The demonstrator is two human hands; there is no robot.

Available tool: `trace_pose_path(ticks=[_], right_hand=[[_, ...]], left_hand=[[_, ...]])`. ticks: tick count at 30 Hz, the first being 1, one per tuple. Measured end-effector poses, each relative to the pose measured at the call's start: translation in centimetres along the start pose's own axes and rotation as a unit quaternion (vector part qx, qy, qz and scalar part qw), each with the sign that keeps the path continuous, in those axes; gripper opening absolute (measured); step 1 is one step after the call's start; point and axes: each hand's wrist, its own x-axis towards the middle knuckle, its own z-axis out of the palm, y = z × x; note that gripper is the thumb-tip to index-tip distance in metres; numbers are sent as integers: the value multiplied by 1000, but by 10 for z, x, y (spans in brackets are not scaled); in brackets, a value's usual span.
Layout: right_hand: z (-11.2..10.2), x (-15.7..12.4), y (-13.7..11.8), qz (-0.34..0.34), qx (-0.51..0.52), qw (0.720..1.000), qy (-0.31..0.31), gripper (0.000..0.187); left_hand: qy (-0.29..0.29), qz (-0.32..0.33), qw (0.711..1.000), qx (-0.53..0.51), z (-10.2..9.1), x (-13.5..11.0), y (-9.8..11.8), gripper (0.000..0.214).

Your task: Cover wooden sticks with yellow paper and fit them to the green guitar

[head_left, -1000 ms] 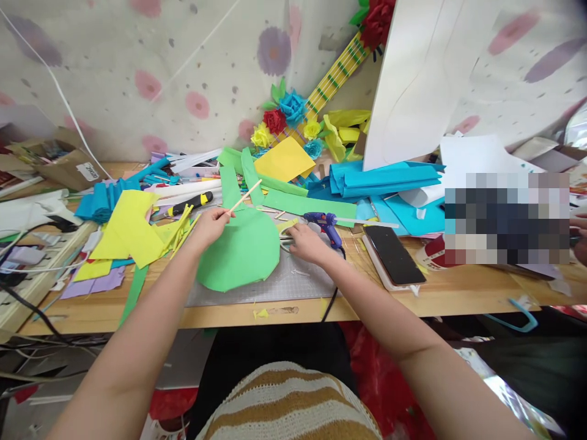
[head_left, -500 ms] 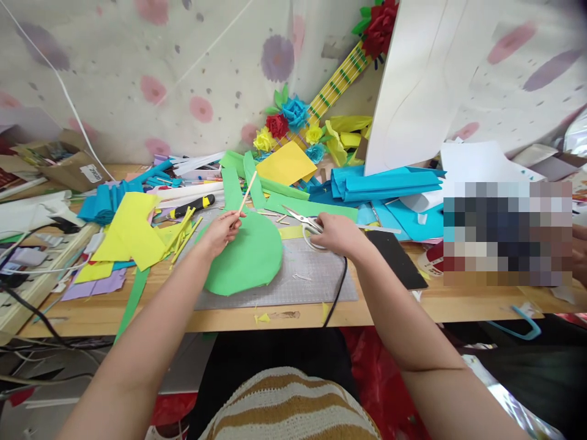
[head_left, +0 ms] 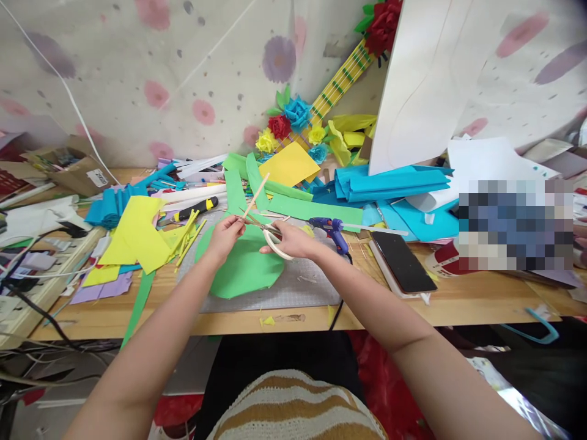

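My left hand pinches a thin pale wooden stick that slants up and to the right. In my right hand are white-handled scissors, their blades apart and reaching to the stick just above my left fingertips. Whether the blades touch the stick I cannot tell. Beneath both hands a round green paper piece lies on a grey cutting mat. A blue glue gun with a white glue stick rests right of my right hand.
Left lie yellow paper sheets and a yellow-black utility knife. Behind are green paper strips and blue crepe paper rolls. A black phone lies at the right. A guitar-shaped craft with paper flowers leans on the wall.
My right hand has moved left with the scissors, bringing their opened blades to the stick. The glue gun and the phone are now in fuller view.
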Motion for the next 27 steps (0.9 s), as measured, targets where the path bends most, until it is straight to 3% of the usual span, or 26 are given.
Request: trace_pose_path(ticks=[8,16,27], right_hand=[[-9,4,-18,11,-68,997,-15,56],[-13,6,-19,7,-97,994,-41,55],[-19,14,-25,20,-191,981,16,37]], left_hand=[[23,28,998,54,5,-2,-2,17],[46,42,995,78,7,-2,-6,17],[51,82,990,106,9,3,-6,21]])
